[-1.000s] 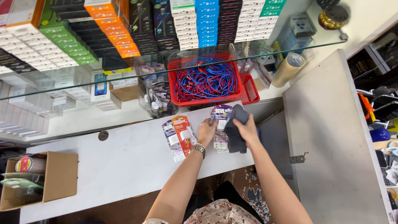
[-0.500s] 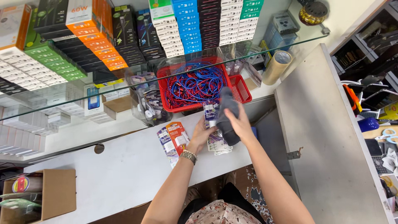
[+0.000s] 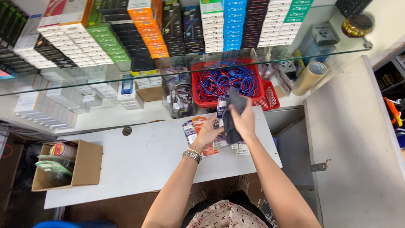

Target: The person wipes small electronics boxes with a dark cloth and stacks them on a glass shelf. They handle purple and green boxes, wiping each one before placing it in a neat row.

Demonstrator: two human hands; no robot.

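The right hand is closing around a dark grey cloth, which is hanging crumpled from its fingers just in front of the red basket. The left hand, wearing a metal wristwatch, is gripping a flat carded packet by its lower end, holding it upright so that it is touching the cloth, nearer to the person than the basket. More carded packets are lying flat on the white counter below the left hand, a short way in front of the basket, and a few others are peeking out beneath the right wrist. The basket itself is sitting on the shelf beyond the counter and is holding a tangle of blue and red cables. To the basket's right a roll of brown tape is lying on its side; to its left a clear container of small items is standing close by. Far to the basket's left, at the counter's end, an open cardboard box is resting with packaged goods inside. Above the basket, stacked boxes in many colours are showing through the glass top.
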